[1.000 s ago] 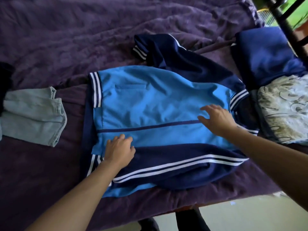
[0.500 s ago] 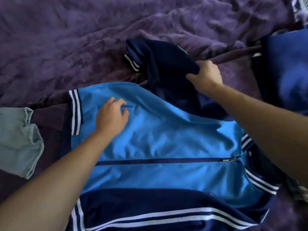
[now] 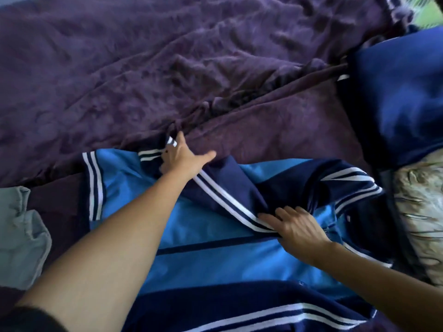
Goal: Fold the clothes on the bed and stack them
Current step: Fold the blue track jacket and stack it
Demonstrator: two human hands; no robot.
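Atop the jacket [image 3: 215,262], left hand [image 3: 183,159] seemingly grips sleeve cuff [image 3: 150,153]; right hand [image 3: 298,227] presses.

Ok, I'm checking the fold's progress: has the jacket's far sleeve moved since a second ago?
Yes. The far sleeve stuck out over the purple blanket; now it lies folded in across the jacket.
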